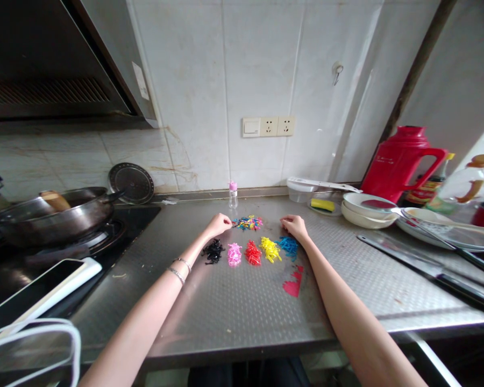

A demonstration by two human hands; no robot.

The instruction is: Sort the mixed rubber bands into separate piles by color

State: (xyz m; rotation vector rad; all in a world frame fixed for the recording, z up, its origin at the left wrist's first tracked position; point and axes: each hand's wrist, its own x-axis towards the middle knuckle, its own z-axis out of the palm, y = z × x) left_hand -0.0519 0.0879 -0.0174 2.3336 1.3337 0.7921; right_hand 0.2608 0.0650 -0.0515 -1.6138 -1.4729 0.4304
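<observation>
On the steel counter [242, 301] lie five sorted piles of small rubber bands: black [213, 251], pink [234, 253], red [253, 252], yellow [270, 249] and blue [289, 245]. Behind them sits a mixed-colour pile [248, 222]. My left hand [218, 224] rests at the left edge of the mixed pile, fingers curled in a pinch. My right hand [293, 226] lies just right of that pile, above the blue one, fingers curled down. What either hand holds is too small to see.
A small clear bottle with a pink cap [233, 195] stands behind the piles. A wok [52, 212] sits on the stove at left, a phone [36, 293] near it. Bowls and plates [367, 209], a red thermos [399, 161] and a long knife [427, 269] crowd the right.
</observation>
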